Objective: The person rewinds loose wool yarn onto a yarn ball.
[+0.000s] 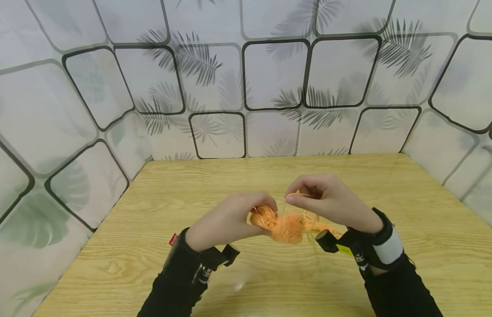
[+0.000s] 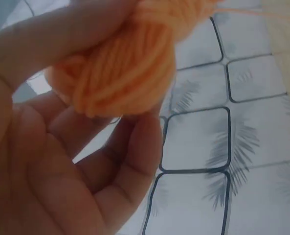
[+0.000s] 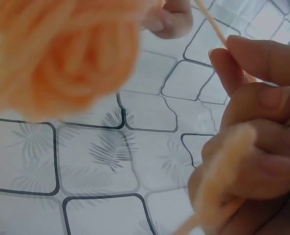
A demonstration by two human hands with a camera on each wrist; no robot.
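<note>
An orange bundle of yarn, narrowed at its middle, is held above the table by my left hand. The thumb and fingers grip its left end, as the left wrist view shows with the yarn between them. To the right and slightly higher, my right hand pinches a single strand between thumb and forefinger. Its other fingers are curled, with yarn running across them in the right wrist view. Loose crinkled yarn trails from the bundle's right side, below the right hand.
Beneath both hands lies a wood-grain table. Patterned cloth walls with dark outlines and leaf prints enclose its back and sides. Both wrists wear black straps with small cameras. A small red tag shows beside the left wrist.
</note>
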